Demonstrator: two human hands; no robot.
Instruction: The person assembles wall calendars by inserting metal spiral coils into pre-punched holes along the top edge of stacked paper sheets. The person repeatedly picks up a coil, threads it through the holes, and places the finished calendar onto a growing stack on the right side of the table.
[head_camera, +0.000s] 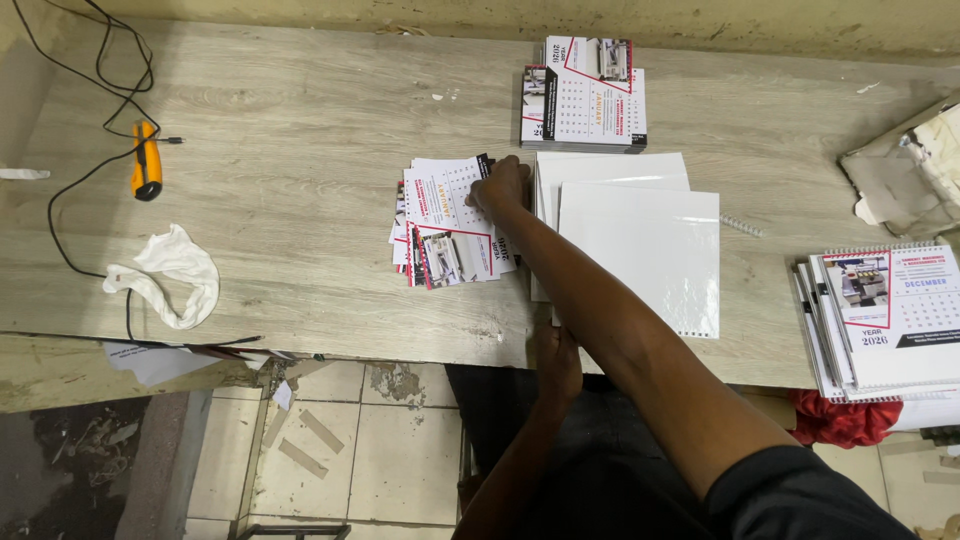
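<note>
Mid-surface: fanned pile of calendar sheets, right hand pressing its top edge, fingers bent onto paper. Just right: blank white cards. At near edge: left hand, fingers curled, grip unclear. Behind: neat calendar stack.

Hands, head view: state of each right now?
Right hand: reached across, fingers down on the fanned calendar pages; grip cannot be told.
Left hand: at the table edge under the right arm; mostly hidden, cannot tell.
</note>
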